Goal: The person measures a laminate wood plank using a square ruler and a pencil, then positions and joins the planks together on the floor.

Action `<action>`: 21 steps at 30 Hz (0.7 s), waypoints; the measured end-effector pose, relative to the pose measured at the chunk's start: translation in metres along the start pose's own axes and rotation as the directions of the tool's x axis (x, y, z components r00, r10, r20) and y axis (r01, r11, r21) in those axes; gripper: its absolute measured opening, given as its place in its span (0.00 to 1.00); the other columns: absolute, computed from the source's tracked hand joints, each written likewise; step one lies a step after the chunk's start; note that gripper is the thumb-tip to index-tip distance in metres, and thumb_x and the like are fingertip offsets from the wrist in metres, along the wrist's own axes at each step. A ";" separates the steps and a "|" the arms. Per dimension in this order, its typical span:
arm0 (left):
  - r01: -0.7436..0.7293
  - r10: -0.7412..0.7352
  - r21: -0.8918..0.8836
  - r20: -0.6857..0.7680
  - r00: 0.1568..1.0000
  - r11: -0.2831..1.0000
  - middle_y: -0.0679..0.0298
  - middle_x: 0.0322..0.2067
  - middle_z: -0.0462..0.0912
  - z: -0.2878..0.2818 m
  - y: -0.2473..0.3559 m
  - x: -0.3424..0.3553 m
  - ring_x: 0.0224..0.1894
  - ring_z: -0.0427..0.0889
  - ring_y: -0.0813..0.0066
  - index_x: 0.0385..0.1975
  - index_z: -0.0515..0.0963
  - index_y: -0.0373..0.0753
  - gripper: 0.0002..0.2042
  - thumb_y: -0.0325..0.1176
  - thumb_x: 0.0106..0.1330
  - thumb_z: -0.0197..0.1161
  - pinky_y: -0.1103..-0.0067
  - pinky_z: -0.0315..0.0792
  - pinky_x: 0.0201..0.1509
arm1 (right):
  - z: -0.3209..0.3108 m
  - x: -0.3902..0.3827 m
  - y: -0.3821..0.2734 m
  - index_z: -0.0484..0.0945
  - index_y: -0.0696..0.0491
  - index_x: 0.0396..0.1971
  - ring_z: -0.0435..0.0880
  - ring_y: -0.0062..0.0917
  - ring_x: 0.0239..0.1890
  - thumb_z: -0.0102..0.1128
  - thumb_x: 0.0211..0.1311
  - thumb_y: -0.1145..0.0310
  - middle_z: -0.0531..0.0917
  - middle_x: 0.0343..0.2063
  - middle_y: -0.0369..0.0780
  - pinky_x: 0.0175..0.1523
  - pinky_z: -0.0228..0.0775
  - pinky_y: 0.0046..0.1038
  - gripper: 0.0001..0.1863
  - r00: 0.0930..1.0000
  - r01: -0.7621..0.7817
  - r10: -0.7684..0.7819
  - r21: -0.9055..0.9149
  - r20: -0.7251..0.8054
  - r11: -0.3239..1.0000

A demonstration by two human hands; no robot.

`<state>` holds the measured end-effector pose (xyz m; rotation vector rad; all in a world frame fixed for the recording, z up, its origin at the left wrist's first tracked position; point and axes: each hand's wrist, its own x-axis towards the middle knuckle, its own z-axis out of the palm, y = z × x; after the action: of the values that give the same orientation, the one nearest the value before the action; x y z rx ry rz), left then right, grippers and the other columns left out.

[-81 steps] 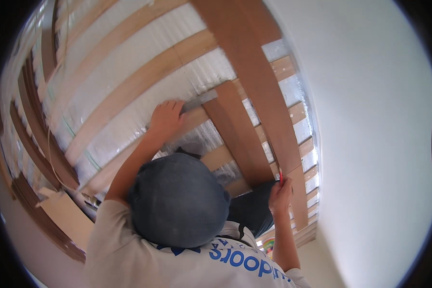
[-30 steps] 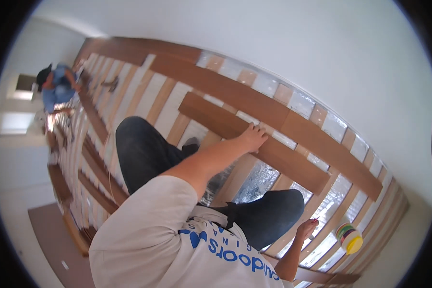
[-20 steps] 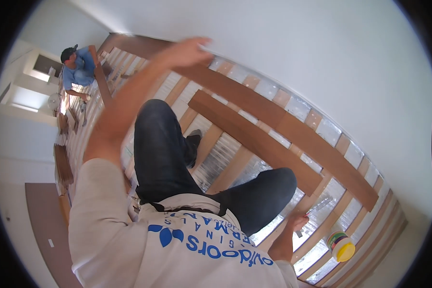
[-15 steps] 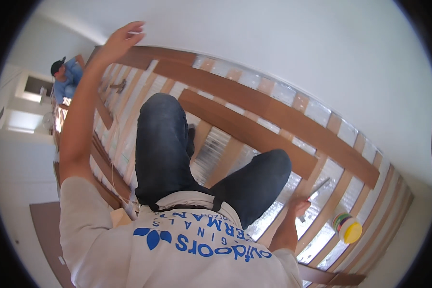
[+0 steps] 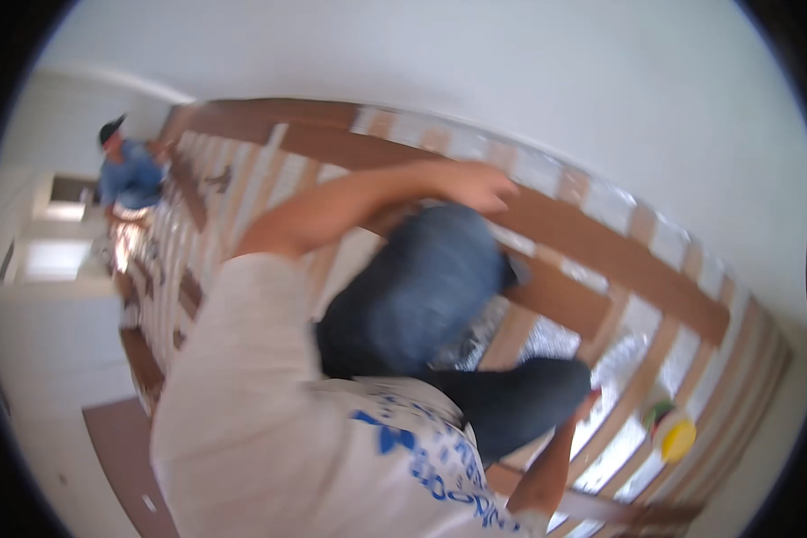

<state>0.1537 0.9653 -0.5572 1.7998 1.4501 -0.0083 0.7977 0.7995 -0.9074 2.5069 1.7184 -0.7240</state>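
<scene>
Left hand (image 5: 477, 186) over board (image 5: 614, 251), right hand (image 5: 586, 406) beside knee (image 5: 556, 387), can't tell either grip; seemingly board-fitting, next calling for alignment.

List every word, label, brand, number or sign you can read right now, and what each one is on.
Shirt: blue lettering and a blue leaf-like mark, both blurred; wording not quoted.
Tub with yellow lid: coloured side, too blurred to read.
Brown panel at lower left: a small pale patch, too small to read.
Boards and wall: no lettering that I can see.
</scene>
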 end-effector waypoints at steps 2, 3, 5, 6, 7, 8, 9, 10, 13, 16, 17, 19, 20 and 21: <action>-0.126 0.135 0.237 -0.019 0.991 0.963 0.47 0.57 0.84 0.052 -0.029 0.039 0.60 0.82 0.44 0.57 0.82 0.37 0.19 0.40 0.71 0.61 0.55 0.76 0.63 | -0.028 -0.022 0.016 0.74 0.60 0.58 0.85 0.44 0.39 0.57 0.76 0.51 0.85 0.44 0.51 0.43 0.79 0.45 0.27 0.995 0.063 -0.055 0.105 -0.082 0.992; -0.068 0.046 0.291 0.084 0.995 0.954 0.50 0.53 0.85 0.077 -0.015 0.072 0.57 0.83 0.49 0.51 0.84 0.41 0.15 0.38 0.68 0.61 0.55 0.76 0.58 | -0.062 -0.026 0.045 0.74 0.59 0.58 0.84 0.43 0.39 0.55 0.77 0.51 0.84 0.43 0.51 0.44 0.79 0.44 0.25 0.985 0.063 -0.044 0.110 -0.167 0.992; -0.049 0.140 0.426 -0.184 0.973 0.903 0.54 0.47 0.84 0.149 -0.071 0.081 0.53 0.83 0.55 0.45 0.84 0.43 0.12 0.39 0.67 0.60 0.60 0.75 0.53 | -0.079 -0.040 0.049 0.74 0.58 0.57 0.81 0.40 0.39 0.50 0.81 0.52 0.83 0.42 0.49 0.46 0.77 0.43 0.23 0.960 0.136 -0.080 0.198 -0.268 0.971; -0.028 0.203 0.465 -0.331 0.921 0.885 0.55 0.47 0.84 0.177 -0.093 0.074 0.52 0.83 0.57 0.46 0.84 0.44 0.13 0.41 0.67 0.59 0.62 0.74 0.52 | -0.086 -0.048 0.050 0.74 0.57 0.56 0.80 0.39 0.39 0.47 0.83 0.53 0.82 0.41 0.49 0.47 0.76 0.42 0.22 0.952 0.152 -0.079 0.235 -0.294 0.960; -0.007 0.272 0.497 -0.463 0.844 0.868 0.56 0.47 0.83 0.198 -0.112 0.065 0.50 0.83 0.59 0.47 0.84 0.45 0.15 0.42 0.67 0.59 0.63 0.73 0.52 | -0.098 -0.052 0.052 0.74 0.57 0.56 0.79 0.37 0.39 0.45 0.85 0.53 0.81 0.40 0.48 0.48 0.75 0.41 0.21 0.948 0.148 -0.065 0.251 -0.310 0.957; 0.012 0.304 0.527 -0.508 0.806 0.850 0.56 0.49 0.83 0.229 -0.134 0.041 0.53 0.82 0.58 0.52 0.83 0.44 0.18 0.43 0.70 0.56 0.62 0.72 0.53 | -0.112 -0.065 0.041 0.74 0.57 0.55 0.80 0.39 0.39 0.44 0.85 0.52 0.81 0.40 0.49 0.47 0.76 0.43 0.22 0.969 0.070 -0.011 0.235 -0.245 0.969; 0.015 0.276 0.492 -0.512 0.814 0.870 0.56 0.49 0.83 0.255 -0.136 0.034 0.53 0.82 0.58 0.52 0.83 0.44 0.18 0.43 0.70 0.56 0.62 0.72 0.53 | -0.140 -0.077 0.040 0.74 0.57 0.55 0.81 0.40 0.38 0.44 0.85 0.52 0.82 0.41 0.50 0.46 0.77 0.44 0.23 0.978 -0.020 0.058 0.189 -0.201 0.982; 0.049 0.220 0.467 -0.504 0.835 0.883 0.54 0.51 0.82 0.266 -0.129 0.042 0.54 0.82 0.57 0.55 0.82 0.43 0.19 0.44 0.70 0.55 0.61 0.71 0.56 | -0.163 -0.078 0.041 0.74 0.58 0.55 0.84 0.44 0.37 0.43 0.84 0.50 0.82 0.41 0.52 0.44 0.79 0.47 0.24 0.961 -0.194 0.216 0.141 -0.171 0.971; 0.040 0.165 0.419 -0.440 0.883 0.907 0.49 0.56 0.82 0.271 -0.118 0.056 0.59 0.81 0.52 0.59 0.81 0.43 0.22 0.45 0.72 0.52 0.58 0.69 0.62 | -0.202 -0.080 0.024 0.72 0.61 0.60 0.87 0.46 0.38 0.41 0.85 0.51 0.84 0.44 0.53 0.40 0.80 0.48 0.26 0.921 -0.144 0.173 0.108 -0.348 0.984; 0.009 0.279 0.499 -0.498 0.821 0.867 0.49 0.56 0.82 0.256 -0.134 0.063 0.59 0.81 0.51 0.61 0.80 0.42 0.23 0.45 0.72 0.52 0.57 0.69 0.64 | -0.204 -0.034 0.010 0.71 0.61 0.63 0.88 0.47 0.41 0.40 0.86 0.51 0.84 0.47 0.55 0.41 0.81 0.48 0.27 0.915 -0.027 0.092 0.167 -0.393 0.986; -0.007 0.268 0.495 -0.458 0.848 0.869 0.49 0.55 0.82 0.261 -0.138 0.056 0.60 0.81 0.51 0.62 0.79 0.41 0.23 0.45 0.72 0.52 0.57 0.69 0.65 | -0.199 -0.029 -0.006 0.71 0.62 0.63 0.88 0.48 0.41 0.40 0.86 0.51 0.84 0.48 0.56 0.41 0.81 0.48 0.28 0.886 0.048 0.041 0.181 -0.461 0.982; -0.046 0.281 0.495 -0.412 0.867 0.868 0.50 0.54 0.83 0.265 -0.139 0.054 0.60 0.81 0.51 0.62 0.79 0.41 0.24 0.44 0.72 0.53 0.57 0.69 0.66 | -0.192 -0.009 -0.031 0.68 0.61 0.67 0.84 0.41 0.43 0.43 0.85 0.51 0.82 0.52 0.52 0.45 0.80 0.43 0.28 0.905 0.134 0.070 0.439 -0.419 0.888; -0.040 0.267 0.500 -0.393 0.880 0.865 0.50 0.54 0.82 0.265 -0.142 0.051 0.61 0.80 0.51 0.63 0.78 0.40 0.24 0.44 0.72 0.53 0.56 0.69 0.66 | -0.179 0.003 -0.048 0.67 0.59 0.68 0.81 0.35 0.48 0.45 0.84 0.51 0.79 0.55 0.48 0.49 0.79 0.41 0.28 0.907 0.180 0.123 0.634 -0.403 0.752; -0.060 0.279 0.506 -0.369 0.887 0.860 0.50 0.54 0.82 0.263 -0.139 0.056 0.61 0.80 0.51 0.63 0.78 0.40 0.24 0.45 0.72 0.54 0.56 0.70 0.66 | -0.170 0.012 -0.065 0.66 0.58 0.67 0.79 0.32 0.52 0.46 0.84 0.50 0.78 0.56 0.45 0.50 0.77 0.41 0.28 0.912 0.175 0.219 0.811 -0.347 0.559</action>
<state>0.1797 0.8611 -0.8404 2.4642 1.6878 0.1431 0.8048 0.8814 -0.7443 3.5386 1.6759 -1.3650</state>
